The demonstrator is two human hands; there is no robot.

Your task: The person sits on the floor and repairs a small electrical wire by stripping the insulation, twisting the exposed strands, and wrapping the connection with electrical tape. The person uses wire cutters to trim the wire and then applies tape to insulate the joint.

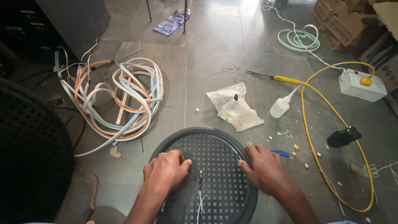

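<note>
Nearest the camera, a round black perforated stool seat [215,145] bears both hands. Left hand [164,171] lies on its left half, fingers curled, tips pressing the mesh; whether they pinch anything cannot be told. Right hand [262,166] rests at the right rim, fingers loosely bent. Between them a thin white wire [200,199] runs across the seat, its dark tip apart from both hands. Just beyond, a plastic bag [236,108] and squeeze bottle [280,107] lie on the floor. Left, a tangled strip coil [120,97]. Right, a yellow cable [327,137] loops to a white box [361,84].
</note>
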